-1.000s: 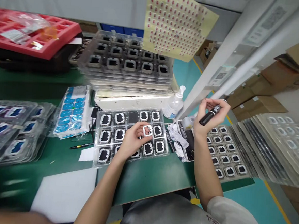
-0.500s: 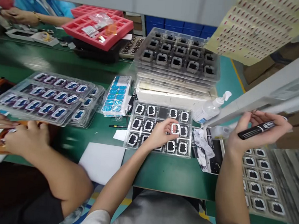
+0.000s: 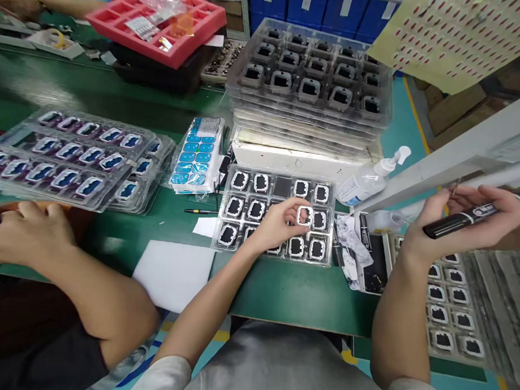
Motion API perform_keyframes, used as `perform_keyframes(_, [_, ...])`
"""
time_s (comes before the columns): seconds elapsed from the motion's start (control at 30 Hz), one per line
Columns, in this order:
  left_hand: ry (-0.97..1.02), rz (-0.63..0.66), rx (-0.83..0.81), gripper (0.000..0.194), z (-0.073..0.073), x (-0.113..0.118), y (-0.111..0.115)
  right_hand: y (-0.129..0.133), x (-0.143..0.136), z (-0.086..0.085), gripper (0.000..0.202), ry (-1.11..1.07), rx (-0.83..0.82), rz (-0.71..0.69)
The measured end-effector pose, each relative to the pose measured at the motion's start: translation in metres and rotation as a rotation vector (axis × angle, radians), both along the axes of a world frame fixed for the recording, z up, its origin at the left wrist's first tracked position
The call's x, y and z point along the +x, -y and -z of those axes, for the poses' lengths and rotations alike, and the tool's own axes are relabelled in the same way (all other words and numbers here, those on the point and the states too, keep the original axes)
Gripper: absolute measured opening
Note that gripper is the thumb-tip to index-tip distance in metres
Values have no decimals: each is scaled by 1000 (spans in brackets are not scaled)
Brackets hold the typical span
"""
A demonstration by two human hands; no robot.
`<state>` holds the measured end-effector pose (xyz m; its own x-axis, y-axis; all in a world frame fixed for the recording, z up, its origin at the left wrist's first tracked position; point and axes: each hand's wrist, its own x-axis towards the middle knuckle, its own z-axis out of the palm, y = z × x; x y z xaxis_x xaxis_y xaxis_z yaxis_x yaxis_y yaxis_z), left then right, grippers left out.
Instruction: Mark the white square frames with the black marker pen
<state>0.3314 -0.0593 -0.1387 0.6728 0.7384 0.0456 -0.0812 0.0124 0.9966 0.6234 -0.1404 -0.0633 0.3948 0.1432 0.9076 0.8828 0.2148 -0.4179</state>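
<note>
My left hand (image 3: 280, 223) pinches a small white frame (image 3: 311, 216) with an open centre, holding it over the clear plastic tray (image 3: 282, 186). That tray carries rows of white-edged dark frames, and one compartment in its back row has no frame. Raised at the right, my right hand (image 3: 467, 224) has its fingers curled around a black marker (image 3: 460, 221), which lies across the palm. A thin pointed thing shows at its thumb and fingertip, too small to name.
Stacked trays (image 3: 310, 112) stand behind, beside a pump bottle (image 3: 370, 176). A blue-patterned pack (image 3: 197, 155) and trays of purple-blue parts (image 3: 67, 155) lie left. A co-worker's hand (image 3: 30, 232) is at far left. More trays (image 3: 452, 306) sit below my right arm.
The view has shifted, tipping slightly upward over the bench. My left hand still holds the white frame above the tray and my right hand keeps the marker, both nearly unmoved.
</note>
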Motion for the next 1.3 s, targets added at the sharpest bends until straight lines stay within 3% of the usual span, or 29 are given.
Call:
perform_keyframes(0.17, [8, 1, 11, 51, -2, -1, 0, 10, -18, -11, 28, -84, -8, 137])
perform_keyframes(0.43, [-6, -9, 8, 52, 0, -1, 1, 7, -20, -13, 32, -134, -44, 182])
perform_keyframes(0.8, [-4, -29, 16, 52, 3, 1, 1, -8, -2, -6, 25, -44, 69, -4])
perform_keyframes(0.9, [-3, -23, 25, 51, 3, 1, 1, -12, -3, -8, 28, 16, 68, 13])
perform_keyframes(1.07, [-20, -8, 35, 51, 0, 0, 1, -25, -5, -10, 30, 10, 202, 117])
perform_keyframes(1.3, [-22, -4, 33, 51, -1, -1, 1, -30, -16, -18, 30, 4, 268, 33])
